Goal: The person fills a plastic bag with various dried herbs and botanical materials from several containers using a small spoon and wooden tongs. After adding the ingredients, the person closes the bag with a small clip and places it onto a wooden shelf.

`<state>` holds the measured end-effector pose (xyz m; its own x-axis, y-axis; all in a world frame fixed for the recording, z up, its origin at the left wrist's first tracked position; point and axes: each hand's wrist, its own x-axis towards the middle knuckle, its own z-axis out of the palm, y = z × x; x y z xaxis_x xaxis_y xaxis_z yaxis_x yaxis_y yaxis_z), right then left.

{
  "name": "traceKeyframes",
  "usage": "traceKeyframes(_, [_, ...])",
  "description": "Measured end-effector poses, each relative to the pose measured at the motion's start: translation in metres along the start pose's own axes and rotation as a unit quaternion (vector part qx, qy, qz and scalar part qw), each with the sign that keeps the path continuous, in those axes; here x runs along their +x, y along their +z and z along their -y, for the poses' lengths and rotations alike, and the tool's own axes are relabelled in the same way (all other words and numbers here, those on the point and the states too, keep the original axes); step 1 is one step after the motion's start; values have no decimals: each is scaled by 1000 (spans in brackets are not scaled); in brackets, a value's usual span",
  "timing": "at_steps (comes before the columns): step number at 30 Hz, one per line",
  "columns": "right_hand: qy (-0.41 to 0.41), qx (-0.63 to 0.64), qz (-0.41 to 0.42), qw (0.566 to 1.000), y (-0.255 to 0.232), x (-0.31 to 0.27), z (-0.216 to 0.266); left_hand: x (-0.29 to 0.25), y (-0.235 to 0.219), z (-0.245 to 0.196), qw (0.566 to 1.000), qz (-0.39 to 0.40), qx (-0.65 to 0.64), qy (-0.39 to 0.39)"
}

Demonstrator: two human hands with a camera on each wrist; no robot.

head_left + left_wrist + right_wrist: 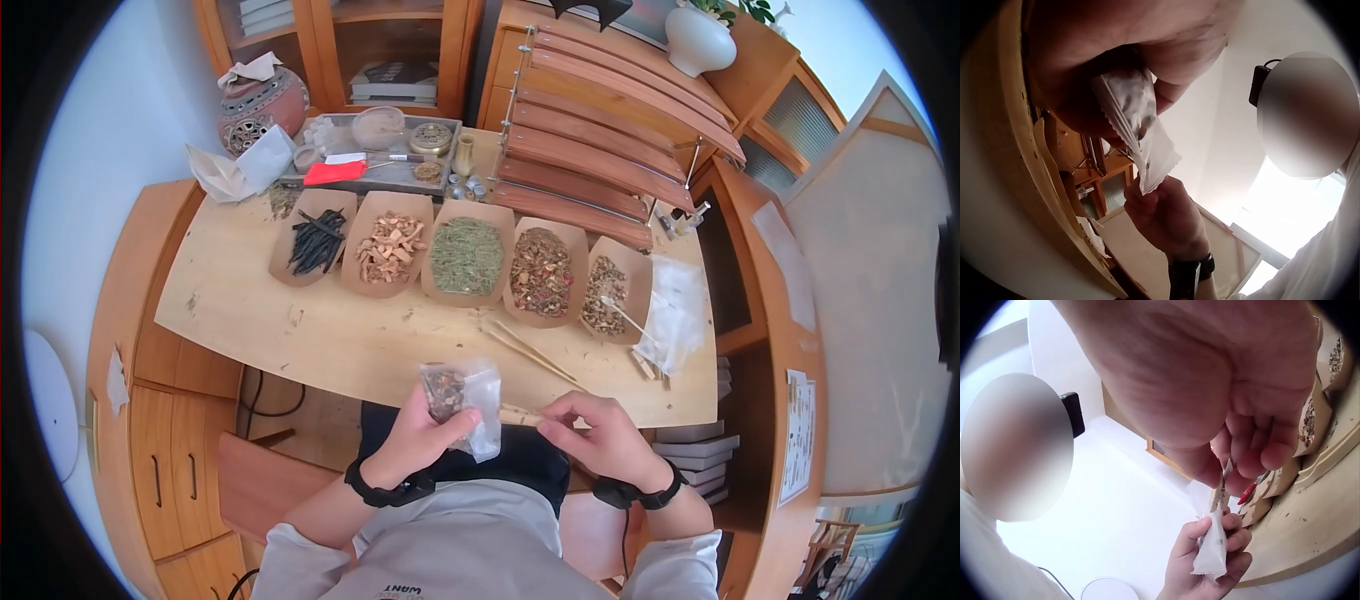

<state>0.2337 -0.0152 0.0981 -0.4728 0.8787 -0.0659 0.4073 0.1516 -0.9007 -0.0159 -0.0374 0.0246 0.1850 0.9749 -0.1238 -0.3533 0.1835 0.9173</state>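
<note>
My left hand (412, 440) holds a small translucent bag (484, 415) with a dark mix of dried bits inside, over the table's front edge. The thumb lies across its face. To the right, my right hand (597, 432) pinches a thin pale strip (1220, 495) between thumb and fingertips. That strip reaches to the bag, and small dark specks show along it in the right wrist view. In the left wrist view the bag's crimped edge (1124, 128) shows, and the right fingertips are right at its lower corner.
Several paper trays stand in a row: dark strips (317, 240), tan chips (390, 247), green cut herb (467, 257) and mixed bits (541, 272). Wooden tweezers (535, 355) lie in front. Clear bags (677, 310) lie right; a grey tray (360, 183) and slatted wooden rack (600, 130) stand behind.
</note>
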Motion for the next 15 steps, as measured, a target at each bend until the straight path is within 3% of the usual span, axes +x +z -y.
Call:
traceKeyframes(5, [17,2,8,1000,1,-2,4,-2,-2,3,1000,10,-13,-21])
traceKeyframes(15, [14,-11,28,999,3,0,7,0,-2,4,994,78,61,37])
